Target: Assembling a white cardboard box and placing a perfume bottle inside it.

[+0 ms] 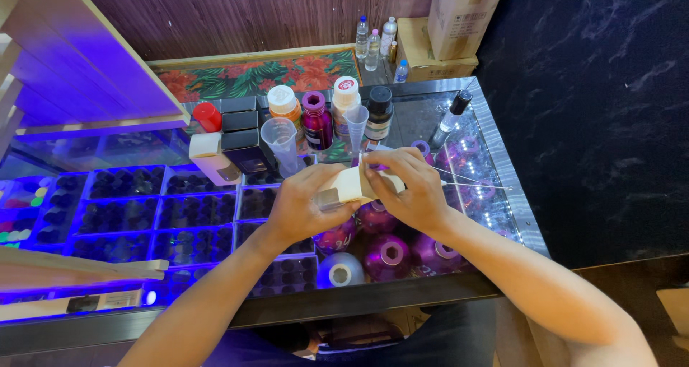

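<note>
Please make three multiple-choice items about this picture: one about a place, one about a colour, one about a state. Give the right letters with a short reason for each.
1. Where does the red-capped bottle stand?
A. at the left end of the bottle row
B. at the counter's right edge
C. on the cardboard boxes

2. What colour is the box that both hands hold?
A. black
B. cream-white
C. green

3. How is the clear plastic cup standing?
A. lying on its side
B. upside down
C. upright, mouth open upward

Answers: 1 A, it stands left of the black boxes and all other bottles. 2 B, the small box between the left hand and right hand is cream-white. 3 C, its open rim faces up.
</note>
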